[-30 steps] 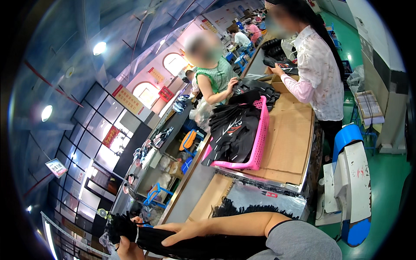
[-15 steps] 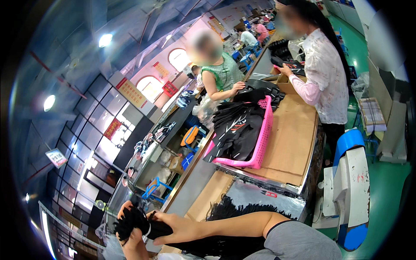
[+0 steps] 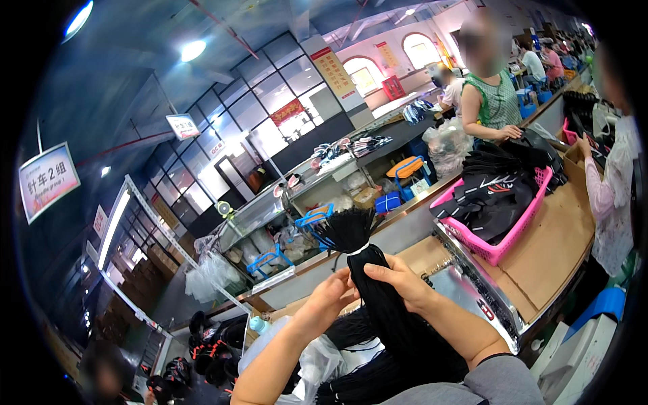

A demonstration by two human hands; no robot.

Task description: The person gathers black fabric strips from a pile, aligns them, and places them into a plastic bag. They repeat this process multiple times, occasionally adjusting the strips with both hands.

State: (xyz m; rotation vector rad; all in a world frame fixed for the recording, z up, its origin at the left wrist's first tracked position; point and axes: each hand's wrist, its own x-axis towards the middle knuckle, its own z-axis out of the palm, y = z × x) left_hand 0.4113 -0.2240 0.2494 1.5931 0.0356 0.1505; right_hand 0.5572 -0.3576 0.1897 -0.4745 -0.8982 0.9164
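hanging sign: 9 o'clock from mid-view, up high, clear of the hands
dark pieces: 7 o'clock, piled, black with red-orange bits
light-blue bottle: 7 o'clock, just beside left forearm; looks easy to knock
clear plastic bag: 6 o'clock, crumpled between the forearms, covering part of what lies below
left hand: 6 o'clock, fingers half curled at bundle's left edge near the tie; can't tell if they pinch; seems there to steady the neck
other black cords: 6 o'clock, lying below the hands
black cord bundle: 5 o'clock, between the hands, tilted, short ends toward 11, long part toward 5; white tie cinches neck, likely to keep strands together
right hand: between 4 and 5 o'clock, gripping bundle, thumb across front below tie, fingers behind hidden; probably held there as strands are tightest
silver sheet: 4 o'clock, flat, partly behind right forearm
co-worker in green: 2 o'clock, beyond basket
pink basket: 3 o'clock, heaped with black cut pieces; stands in the way of reaching across
cardboard: 3 o'clock, under basket, maybe as padding
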